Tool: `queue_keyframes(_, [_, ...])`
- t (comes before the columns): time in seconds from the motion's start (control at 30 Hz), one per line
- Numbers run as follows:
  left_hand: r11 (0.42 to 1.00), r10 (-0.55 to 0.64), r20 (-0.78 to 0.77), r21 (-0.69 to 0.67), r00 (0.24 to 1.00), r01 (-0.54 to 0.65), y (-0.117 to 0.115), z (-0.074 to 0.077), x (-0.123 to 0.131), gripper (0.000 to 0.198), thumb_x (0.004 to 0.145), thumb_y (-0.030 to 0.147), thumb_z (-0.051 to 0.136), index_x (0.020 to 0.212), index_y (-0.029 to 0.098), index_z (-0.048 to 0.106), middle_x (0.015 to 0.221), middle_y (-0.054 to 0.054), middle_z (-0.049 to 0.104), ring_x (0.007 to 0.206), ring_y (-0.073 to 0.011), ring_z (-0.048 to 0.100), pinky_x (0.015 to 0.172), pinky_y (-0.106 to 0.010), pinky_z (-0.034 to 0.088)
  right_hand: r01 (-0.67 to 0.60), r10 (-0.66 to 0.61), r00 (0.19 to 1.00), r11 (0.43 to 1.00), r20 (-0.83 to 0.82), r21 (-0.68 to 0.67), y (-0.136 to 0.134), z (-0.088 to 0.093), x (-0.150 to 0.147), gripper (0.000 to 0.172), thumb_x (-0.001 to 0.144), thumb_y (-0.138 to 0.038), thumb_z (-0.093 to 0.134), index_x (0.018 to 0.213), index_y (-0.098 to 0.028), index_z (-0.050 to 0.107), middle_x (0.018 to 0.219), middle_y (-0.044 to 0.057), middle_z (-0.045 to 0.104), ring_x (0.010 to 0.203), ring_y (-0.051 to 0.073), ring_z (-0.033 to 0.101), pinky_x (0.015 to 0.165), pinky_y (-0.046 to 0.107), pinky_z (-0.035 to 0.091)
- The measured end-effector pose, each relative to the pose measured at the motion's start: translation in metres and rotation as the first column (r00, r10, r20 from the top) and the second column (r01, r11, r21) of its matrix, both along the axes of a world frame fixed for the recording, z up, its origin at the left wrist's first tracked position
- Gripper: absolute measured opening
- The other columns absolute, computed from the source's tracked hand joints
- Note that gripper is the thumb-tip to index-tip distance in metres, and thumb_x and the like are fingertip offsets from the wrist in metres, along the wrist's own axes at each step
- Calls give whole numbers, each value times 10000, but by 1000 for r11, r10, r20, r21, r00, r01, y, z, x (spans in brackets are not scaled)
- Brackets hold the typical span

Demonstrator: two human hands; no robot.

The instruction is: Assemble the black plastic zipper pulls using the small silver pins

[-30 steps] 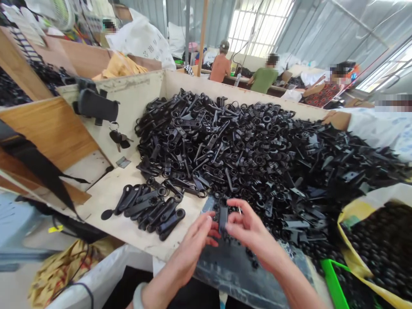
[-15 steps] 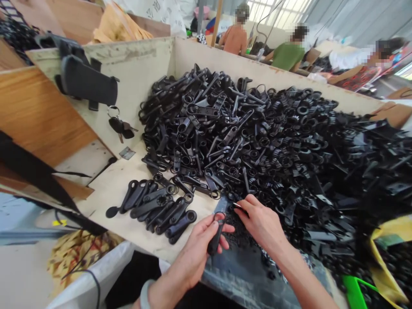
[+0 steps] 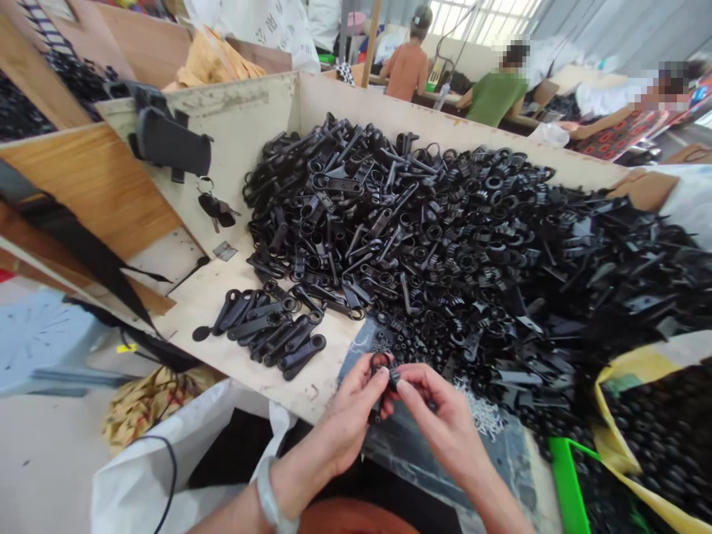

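My left hand [image 3: 349, 419] is closed round a black plastic lever with a ring at its top end [image 3: 381, 363], held upright near the table's front edge. My right hand [image 3: 439, 419] pinches at the same lever from the right, fingertips meeting the left hand's at the ring. Whatever small thing the right fingers hold is hidden. A row of finished black levers [image 3: 267, 335] lies side by side to the left of my hands. Behind them a big heap of loose black plastic parts [image 3: 445, 237] fills the table. Small silvery pins [image 3: 483, 412] lie scattered right of my right hand.
The table [image 3: 211, 297] has raised wooden walls [image 3: 245, 141]; a black holder [image 3: 172, 148] and keys [image 3: 214, 208] hang on the left wall. A yellow bag of black parts [image 3: 661, 430] and a green bin [image 3: 567, 475] stand at right. Other people sit at far tables [image 3: 495, 93]. A white sack [image 3: 161, 475] hangs below.
My right hand has come back from the parts heap to the lever in my left hand. Both hands now meet at its ring end. The camera tilted slightly.
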State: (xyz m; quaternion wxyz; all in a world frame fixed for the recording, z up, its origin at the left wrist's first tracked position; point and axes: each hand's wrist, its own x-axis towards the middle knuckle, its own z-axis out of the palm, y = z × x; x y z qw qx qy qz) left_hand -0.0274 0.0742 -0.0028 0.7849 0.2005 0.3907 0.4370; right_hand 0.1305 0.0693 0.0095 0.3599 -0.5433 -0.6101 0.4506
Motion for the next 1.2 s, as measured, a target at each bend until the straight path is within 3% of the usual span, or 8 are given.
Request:
queue_keyframes(0.13, [997, 72, 15, 4, 997, -72, -20, -3, 27, 518, 779, 510, 828, 1132, 188, 629, 906, 21, 593, 756, -97, 507, 675, -227, 394, -8, -62, 969, 960, 239, 281, -25, -10, 13, 228, 985, -392, 609, 931, -210, 735, 1016, 78, 722, 680, 144, 648, 620, 249, 525])
queue_keyframes(0.27, [995, 94, -1, 33, 996, -94, -38, -2, 42, 498, 780, 505, 821, 1115, 189, 632, 887, 24, 601, 735, -94, 520, 656, -218, 391, -30, -81, 948, 940, 309, 341, -41, -14, 39, 202, 947, -406, 678, 963, -212, 732, 897, 28, 735, 478, 102, 517, 492, 244, 471])
queue_keyframes(0.4, [1000, -6, -27, 8, 1000, 6, -51, 1, 41, 496, 819, 549, 742, 1078, 134, 657, 810, -17, 641, 617, -100, 521, 593, -235, 385, -34, -78, 958, 924, 275, 382, -50, -17, 58, 212, 1008, -331, 580, 1061, -223, 755, 999, 55, 776, 733, 169, 708, 688, 267, 574])
queue_keyframes(0.5, [996, -81, -92, 26, 993, 83, -58, 4, 34, 449, 851, 507, 708, 1075, 119, 677, 838, -48, 668, 602, -100, 525, 585, -236, 380, -47, -67, 969, 894, 238, 445, -56, -17, 60, 246, 1025, -272, 537, 1108, -220, 763, 1075, 82, 757, 962, 203, 729, 833, 289, 582])
queue_keyframes(0.77, [949, -167, -347, 199, 923, 246, -69, 7, 29, 378, 980, 433, 533, 1211, 184, 698, 866, -27, 626, 676, -120, 520, 625, -251, 392, -83, -25, 976, 879, 218, 470, -66, -19, 47, 351, 1017, -198, 539, 1357, -188, 627, 927, 36, 745, 709, 126, 714, 675, 210, 577])
queue_keyframes(0.9, [891, -251, -525, 203, 814, 405, -69, 18, 27, 425, 1006, 395, 453, 1342, 193, 615, 809, -6, 596, 682, -138, 530, 660, -272, 417, -54, -68, 970, 877, 233, 478, -69, -15, 50, 154, 995, -201, 590, 1132, -208, 659, 764, -30, 710, 533, 92, 636, 533, 179, 517])
queue_keyframes(1.03, [830, -214, -690, 244, 691, 501, -73, 25, 22, 399, 970, 321, 533, 1351, 207, 567, 955, -27, 637, 798, -160, 562, 767, -301, 462, -115, -52, 961, 817, 271, 565, -72, -9, 50, 91, 1000, -177, 576, 1015, -217, 656, 797, -16, 717, 609, 98, 665, 600, 184, 527])
queue_keyframes(1.2, [830, -261, -651, 226, 713, 510, -78, 15, 21, 285, 997, 364, 500, 1206, 192, 589, 867, 1, 591, 676, -129, 536, 656, -276, 458, -56, -116, 947, 858, 298, 511, -79, -11, 43, 82, 997, -227, 594, 1015, -212, 672, 727, -31, 698, 529, 90, 619, 542, 179, 508])
